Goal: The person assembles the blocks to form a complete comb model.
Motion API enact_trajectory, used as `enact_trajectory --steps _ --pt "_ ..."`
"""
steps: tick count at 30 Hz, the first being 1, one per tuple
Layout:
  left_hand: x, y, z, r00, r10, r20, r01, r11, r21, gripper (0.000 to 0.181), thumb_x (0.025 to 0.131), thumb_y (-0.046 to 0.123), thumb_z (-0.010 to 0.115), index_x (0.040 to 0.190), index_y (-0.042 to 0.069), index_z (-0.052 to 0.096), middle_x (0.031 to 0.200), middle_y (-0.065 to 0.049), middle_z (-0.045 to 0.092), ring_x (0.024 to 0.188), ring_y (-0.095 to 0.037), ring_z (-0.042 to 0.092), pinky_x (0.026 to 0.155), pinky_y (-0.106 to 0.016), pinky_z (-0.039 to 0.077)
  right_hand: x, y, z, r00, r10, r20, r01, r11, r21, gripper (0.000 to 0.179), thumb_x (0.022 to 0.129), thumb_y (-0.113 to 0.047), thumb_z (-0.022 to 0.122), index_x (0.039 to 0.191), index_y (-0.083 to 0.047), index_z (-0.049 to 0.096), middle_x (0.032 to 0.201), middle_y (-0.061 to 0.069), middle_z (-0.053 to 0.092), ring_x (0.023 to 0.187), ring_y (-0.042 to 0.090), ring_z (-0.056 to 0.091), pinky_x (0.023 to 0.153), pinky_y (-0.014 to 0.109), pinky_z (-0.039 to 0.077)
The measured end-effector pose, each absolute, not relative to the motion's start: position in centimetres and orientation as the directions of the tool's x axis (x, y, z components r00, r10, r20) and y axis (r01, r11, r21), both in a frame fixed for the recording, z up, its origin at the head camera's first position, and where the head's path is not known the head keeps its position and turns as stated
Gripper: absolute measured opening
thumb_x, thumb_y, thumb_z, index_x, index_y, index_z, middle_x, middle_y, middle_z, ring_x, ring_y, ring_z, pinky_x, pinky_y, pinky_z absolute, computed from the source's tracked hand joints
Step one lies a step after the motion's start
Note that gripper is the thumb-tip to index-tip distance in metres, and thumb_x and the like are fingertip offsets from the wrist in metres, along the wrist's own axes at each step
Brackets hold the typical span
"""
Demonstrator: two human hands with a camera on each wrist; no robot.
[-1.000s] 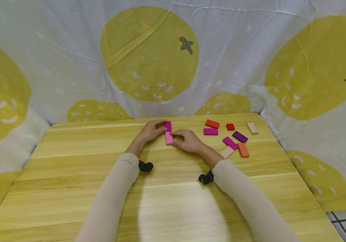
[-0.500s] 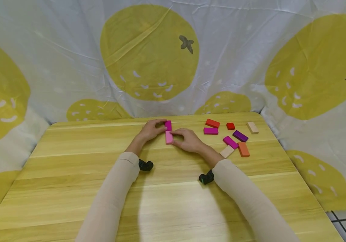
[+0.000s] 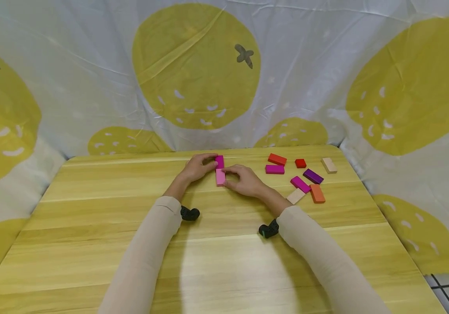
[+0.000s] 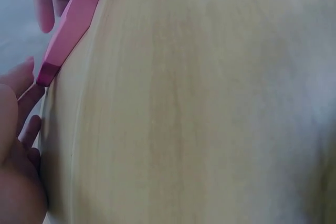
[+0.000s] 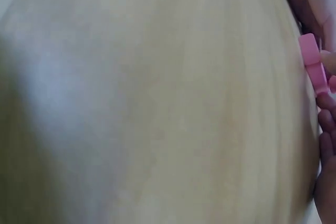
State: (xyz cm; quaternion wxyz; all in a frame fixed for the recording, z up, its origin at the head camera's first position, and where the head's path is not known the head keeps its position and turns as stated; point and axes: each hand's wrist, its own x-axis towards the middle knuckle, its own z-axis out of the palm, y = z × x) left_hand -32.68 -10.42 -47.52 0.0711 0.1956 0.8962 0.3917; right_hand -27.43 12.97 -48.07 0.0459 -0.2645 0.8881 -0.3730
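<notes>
Two blocks lie end to end near the back of the wooden table (image 3: 224, 270), in line away from me. The farther one is a magenta block (image 3: 219, 161), which my left hand (image 3: 198, 168) grips from the left, thumb at its near end. Closer to me is a light pink block (image 3: 220, 178), with my right hand (image 3: 245, 182) pinching its right side between thumb and finger. In the left wrist view the pink block (image 4: 71, 24) appears at the upper left, above my left hand (image 4: 16, 156). The right wrist view catches the pink block (image 5: 310, 48) at its right edge.
To the right lie a red block (image 3: 277, 158), magenta blocks (image 3: 274, 169), a small red block (image 3: 300, 163), a purple block (image 3: 313, 176), an orange block (image 3: 317, 193) and beige blocks (image 3: 329, 165). A fruit-patterned curtain (image 3: 299, 65) stands behind the table.
Both hands keep their holds on the two blocks, which stay end to end. The whole head view has shifted slightly; the loose blocks keep their places on the table.
</notes>
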Motion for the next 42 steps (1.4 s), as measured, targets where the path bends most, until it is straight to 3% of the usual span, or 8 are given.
enact_trajectory --steps 6,10,18,24,30,34,38,42 --pt "-32.0 -10.8 -47.1 -0.898 0.438 0.047 0.305 0.541 0.784 0.054 0.106 0.025 0.062 0.154 0.004 0.049 0.158 -0.016 0.043 0.149 -0.034 0.033 0.120 -0.051 0.024 -27.3 14.0 -47.0 -0.879 -0.470 0.085 -0.377 0.573 -0.727 0.047 0.100 -0.022 0.069 0.143 -0.007 0.062 0.131 0.011 0.065 0.122 0.027 0.057 0.108 0.043 0.044" --pt "-31.4 -11.0 -46.9 -0.863 0.499 0.079 0.390 0.557 0.734 0.056 0.102 0.022 0.067 0.151 0.003 0.051 0.160 -0.018 0.040 0.150 -0.035 0.031 0.122 -0.049 0.021 -27.0 15.7 -45.7 -0.886 -0.455 0.087 -0.361 0.560 -0.746 0.045 0.101 -0.018 0.069 0.143 -0.002 0.061 0.132 0.016 0.064 0.123 0.031 0.056 0.108 0.047 0.044" --pt "-30.4 -10.9 -47.1 -0.832 0.553 0.051 0.472 0.656 0.589 0.057 0.101 0.031 0.067 0.152 0.009 0.054 0.162 -0.012 0.039 0.150 -0.036 0.031 0.116 -0.063 0.022 -27.2 20.2 -44.1 -0.900 -0.424 0.101 -0.359 0.589 -0.724 0.045 0.101 -0.014 0.068 0.142 0.001 0.060 0.135 0.022 0.062 0.127 0.038 0.054 0.104 0.053 0.045" --pt "-30.4 -10.6 -47.0 -0.824 0.561 0.075 0.491 0.643 0.588 0.054 0.101 0.028 0.068 0.149 0.006 0.056 0.160 -0.013 0.041 0.148 -0.037 0.034 0.117 -0.059 0.025 -27.2 23.5 -43.4 -0.924 -0.377 0.056 -0.310 0.659 -0.685 0.044 0.101 -0.011 0.068 0.143 0.001 0.060 0.142 0.020 0.058 0.136 0.039 0.050 0.110 0.053 0.042" --pt "-30.6 -10.5 -47.1 -0.821 0.568 0.066 0.486 0.633 0.602 0.054 0.101 0.027 0.069 0.148 0.004 0.057 0.161 -0.011 0.042 0.148 -0.036 0.034 0.117 -0.059 0.026 -27.4 25.7 -43.8 -0.924 -0.382 0.028 -0.319 0.729 -0.606 0.043 0.099 -0.008 0.068 0.140 0.002 0.062 0.143 0.022 0.058 0.135 0.040 0.050 0.110 0.055 0.040" --pt "-30.7 -10.6 -47.3 -0.823 0.564 0.058 0.478 0.635 0.606 0.054 0.101 0.027 0.069 0.149 0.005 0.056 0.161 -0.011 0.041 0.149 -0.035 0.033 0.118 -0.057 0.026 -27.7 26.3 -44.6 -0.926 -0.376 -0.006 -0.306 0.761 -0.572 0.043 0.097 -0.007 0.070 0.139 0.002 0.063 0.138 0.024 0.060 0.106 0.035 0.059 0.089 0.046 0.049" --pt "-30.7 -10.5 -47.3 -0.826 0.560 0.060 0.475 0.635 0.609 0.054 0.101 0.027 0.069 0.149 0.005 0.057 0.161 -0.010 0.041 0.149 -0.034 0.034 0.117 -0.058 0.026 -27.9 26.5 -45.1 -0.930 -0.367 -0.028 -0.295 0.788 -0.540 0.042 0.096 -0.006 0.071 0.137 0.001 0.065 0.134 0.025 0.060 0.089 0.029 0.054 0.076 0.039 0.045" --pt "-30.7 -10.5 -47.2 -0.828 0.557 0.058 0.472 0.639 0.607 0.055 0.101 0.027 0.069 0.149 0.006 0.056 0.161 -0.010 0.041 0.149 -0.035 0.034 0.117 -0.058 0.026 -28.0 26.6 -45.4 -0.930 -0.367 -0.022 -0.301 0.794 -0.529 0.040 0.097 -0.003 0.070 0.136 0.001 0.065 0.137 0.027 0.059 0.109 0.037 0.057 0.091 0.047 0.048"
